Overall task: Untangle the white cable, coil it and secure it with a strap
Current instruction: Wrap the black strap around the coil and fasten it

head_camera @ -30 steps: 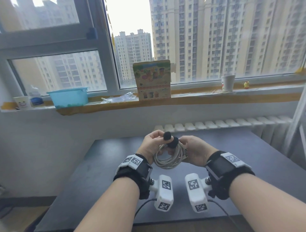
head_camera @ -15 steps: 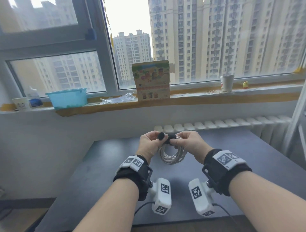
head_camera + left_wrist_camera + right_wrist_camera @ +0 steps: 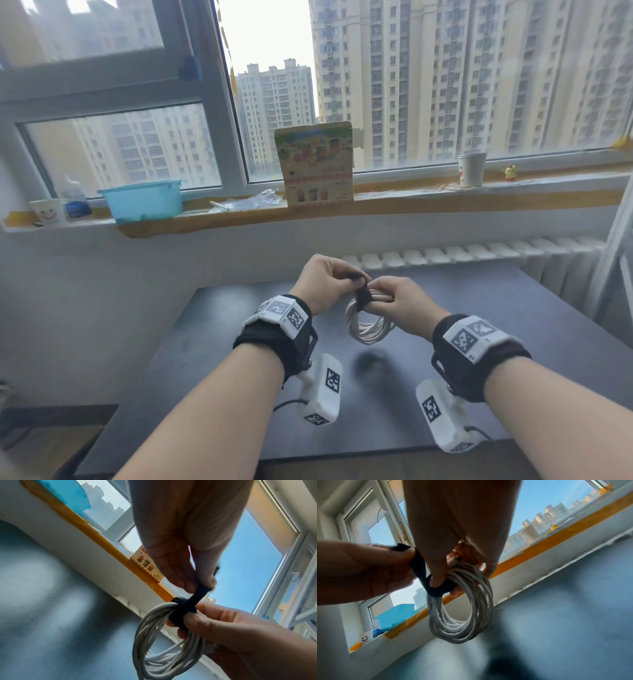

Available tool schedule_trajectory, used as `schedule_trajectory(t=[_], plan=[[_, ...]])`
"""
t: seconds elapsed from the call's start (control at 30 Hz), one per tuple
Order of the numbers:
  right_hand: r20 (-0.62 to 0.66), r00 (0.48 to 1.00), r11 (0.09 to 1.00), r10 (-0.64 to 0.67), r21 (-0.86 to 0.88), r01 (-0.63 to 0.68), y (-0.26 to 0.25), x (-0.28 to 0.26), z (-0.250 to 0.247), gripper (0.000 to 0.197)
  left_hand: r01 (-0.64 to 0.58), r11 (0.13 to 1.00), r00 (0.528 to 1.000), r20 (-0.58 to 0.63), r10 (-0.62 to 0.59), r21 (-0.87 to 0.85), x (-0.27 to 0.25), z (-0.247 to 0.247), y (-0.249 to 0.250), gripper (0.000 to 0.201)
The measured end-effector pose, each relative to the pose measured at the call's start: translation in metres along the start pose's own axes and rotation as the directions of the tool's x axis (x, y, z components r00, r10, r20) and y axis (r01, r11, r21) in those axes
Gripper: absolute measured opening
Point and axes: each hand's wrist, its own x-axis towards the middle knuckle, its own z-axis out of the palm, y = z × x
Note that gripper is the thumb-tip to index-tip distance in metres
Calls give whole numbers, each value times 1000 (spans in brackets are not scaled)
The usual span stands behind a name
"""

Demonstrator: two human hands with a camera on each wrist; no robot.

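Right hand [image 3: 406, 305] gripping coiled white cable [image 3: 370, 327]; left hand [image 3: 325, 284] pinching black strap [image 3: 362, 294] end, strap looping coil between hands.

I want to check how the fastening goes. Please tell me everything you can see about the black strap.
The black strap is a dark, soft-looking band, like fabric. It is wrapped around the top of the coiled white cable, bunching its loops together. Its free end rises from the wrap and is pulled taut, pinched by the left hand. The right hand holds the cable at the wrap, one fingertip pressing on the strap. The end is not yet laid down. Everything is held in the air above the dark table.
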Motion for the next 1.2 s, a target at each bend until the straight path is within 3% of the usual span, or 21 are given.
schedule_trajectory(t=[0.07,0.23,0.33,0.5,0.63,0.73,0.87,0.97,1.2], plan=[[60,997,999,-48,11,47,-6,-4,2,24,18,1000,995,-94,-20,-20,4,-4,-5,16],[53,992,990,-113,-79,117,-16,-4,4,27,78,995,989,-122,-85,-54,2,-3,-16,18],[30,983,963,-179,-201,181,-22,-6,5,28,159,976,979,-104,-175,-146,0,-4,-20,14],[-64,975,964,-214,-176,200,-23,-6,10,21,269,940,958,-38,-283,-208,3,-5,-22,11],[-54,966,959,-253,-143,243,-24,-9,14,26,368,901,929,61,-364,-228,1,-10,-27,15],[0,919,873,-395,-311,375,-24,-13,19,24,382,878,924,105,-368,-287,-2,-18,-25,10],[56,815,723,-576,-429,541,-24,-17,28,35,391,904,920,104,-378,-171,-1,-27,-19,3],[124,759,622,-639,-496,605,-24,-15,31,45,429,900,901,98,-422,-74,0,-33,-22,7],[193,655,429,-730,-616,660,-21,-19,28,43,440,898,887,168,-430,-28,-2,-38,-20,11]])
